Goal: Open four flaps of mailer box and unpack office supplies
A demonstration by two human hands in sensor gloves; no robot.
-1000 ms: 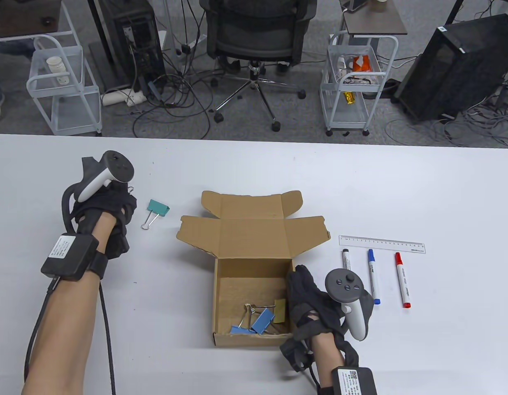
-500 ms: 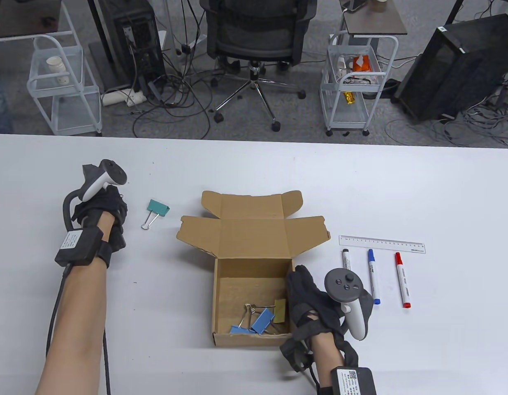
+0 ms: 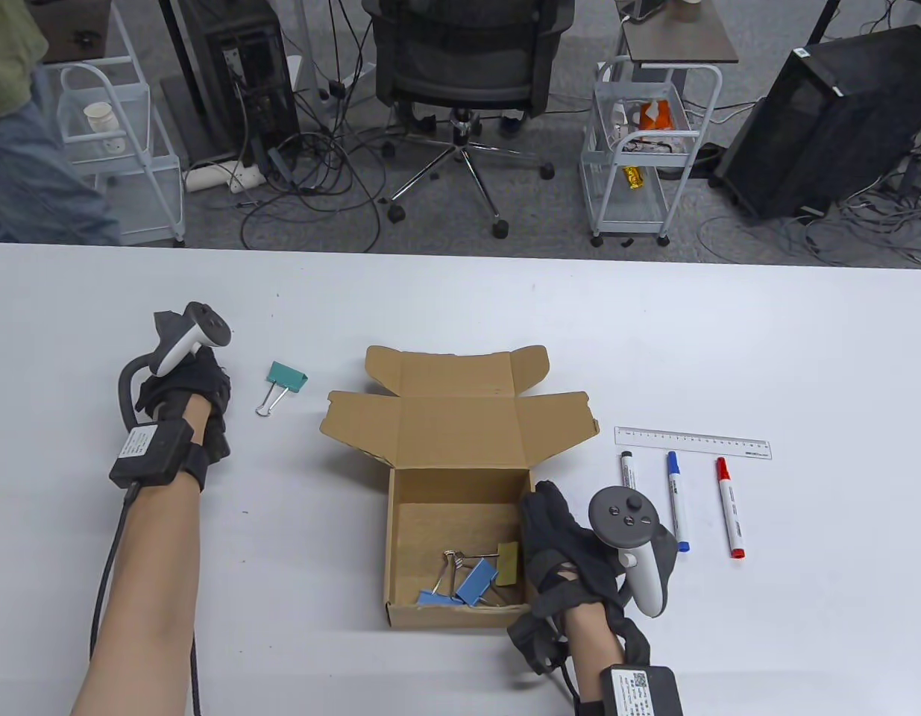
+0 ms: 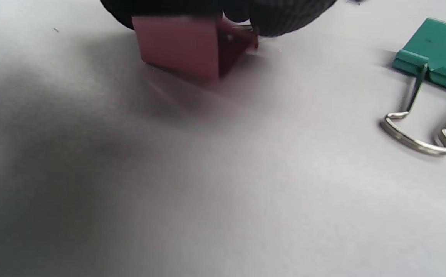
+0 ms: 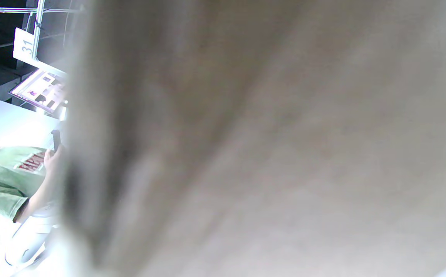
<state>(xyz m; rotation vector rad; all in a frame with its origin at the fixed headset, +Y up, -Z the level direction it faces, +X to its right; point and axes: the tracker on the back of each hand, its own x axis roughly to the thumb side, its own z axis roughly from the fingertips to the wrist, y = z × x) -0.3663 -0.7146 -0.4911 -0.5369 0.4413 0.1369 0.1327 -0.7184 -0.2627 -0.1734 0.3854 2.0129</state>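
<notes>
My left hand [image 3: 183, 384] is down on the white table [image 3: 460, 313], well left of the open brown cardboard mailer box [image 3: 456, 488], fingertips pinching a small dark-red binder clip [image 4: 192, 46] against the surface; wrist view shows it touching the table, just beside the teal binder clip with silver wire handles [image 3: 281, 384]. Looks like a set-down, release not done yet. My right hand [image 3: 572, 567] is curled over the box's right wall, holding it in place; its wrist cam is blocked by blurred cardboard, so I can't tell more about the grip. All flaps look folded out. Still inside: a blue binder clip [image 3: 475, 580] and an olive one [image 3: 508, 561], tangled near the front-right corner, right beside my right hand and well apart from the left. Their handles point roughly toward the left wall. Judgement: right hand is the nearer one, but it's bracing the box, so the left reaches back across. Clear ruler [image 3: 691, 442] and three markers [image 3: 676, 501] are already out on the right
</notes>
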